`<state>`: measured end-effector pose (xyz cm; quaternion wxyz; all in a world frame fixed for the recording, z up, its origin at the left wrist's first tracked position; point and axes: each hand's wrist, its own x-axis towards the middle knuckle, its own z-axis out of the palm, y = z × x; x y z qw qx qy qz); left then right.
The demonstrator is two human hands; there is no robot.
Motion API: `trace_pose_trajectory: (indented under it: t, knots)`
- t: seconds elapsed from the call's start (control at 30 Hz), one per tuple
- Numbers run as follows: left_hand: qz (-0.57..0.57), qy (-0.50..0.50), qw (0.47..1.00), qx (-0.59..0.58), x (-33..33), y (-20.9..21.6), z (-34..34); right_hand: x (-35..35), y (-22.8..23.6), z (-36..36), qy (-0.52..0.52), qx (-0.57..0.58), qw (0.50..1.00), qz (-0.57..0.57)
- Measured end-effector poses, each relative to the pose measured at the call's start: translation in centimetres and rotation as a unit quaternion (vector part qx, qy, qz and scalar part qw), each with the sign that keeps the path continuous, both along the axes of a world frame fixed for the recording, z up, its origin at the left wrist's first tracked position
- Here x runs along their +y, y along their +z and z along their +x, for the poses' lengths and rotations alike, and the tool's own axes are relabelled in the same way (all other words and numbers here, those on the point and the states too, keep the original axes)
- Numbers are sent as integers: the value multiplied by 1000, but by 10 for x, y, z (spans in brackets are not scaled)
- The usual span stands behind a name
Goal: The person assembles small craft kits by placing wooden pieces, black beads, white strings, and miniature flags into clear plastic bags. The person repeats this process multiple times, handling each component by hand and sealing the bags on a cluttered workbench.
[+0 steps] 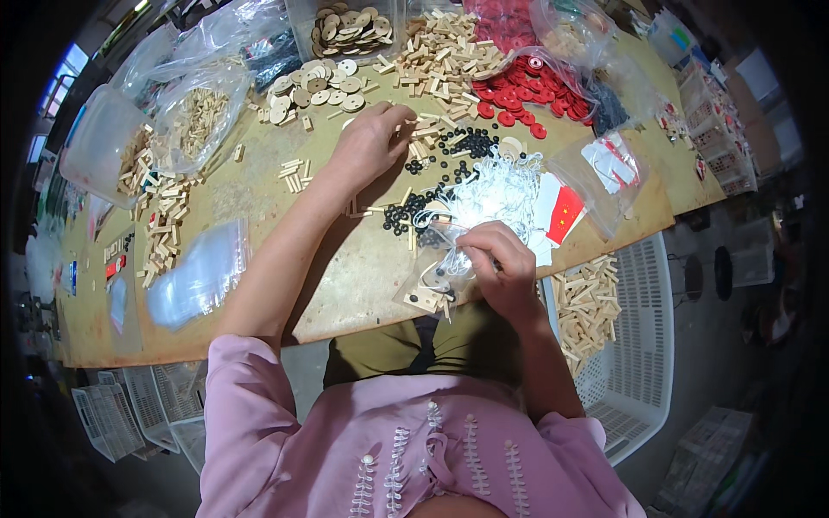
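My right hand [501, 263] pinches the top edge of a small clear plastic bag [423, 281] at the table's front edge. Inside the bag are light wooden pieces, black beads and white string. My left hand [373, 145] is stretched forward beside small wooden blocks [427, 134], near a pile of round wooden discs [319, 89]. Its fingers curl inward, and whatever they hold is hidden. Between the hands lie loose black beads [401, 216]. A heap of white strings [496, 194] lies just beyond my right hand, with printed red flag cards [566, 214] beside it.
Red plastic discs [535, 91] and a large pile of wooden blocks [449, 56] lie at the back. Flat clear bags [199, 276] rest on the left. A white basket [643, 345] with wooden pieces stands below the table's right edge.
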<state>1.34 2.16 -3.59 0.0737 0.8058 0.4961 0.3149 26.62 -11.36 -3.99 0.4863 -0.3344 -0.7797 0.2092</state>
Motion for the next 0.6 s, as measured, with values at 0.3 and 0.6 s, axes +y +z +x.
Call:
trace_pose_trajectory:
  t: [0.3, 0.6]
  knots:
    - [-228, -32, 901, -367, 5, 7, -10, -1, 2, 0, -1, 3, 1000, -8]
    - [-188, -46, 974, -121, 11, 9, 15, -1, -2, 0, -11, 10, 1000, 0]
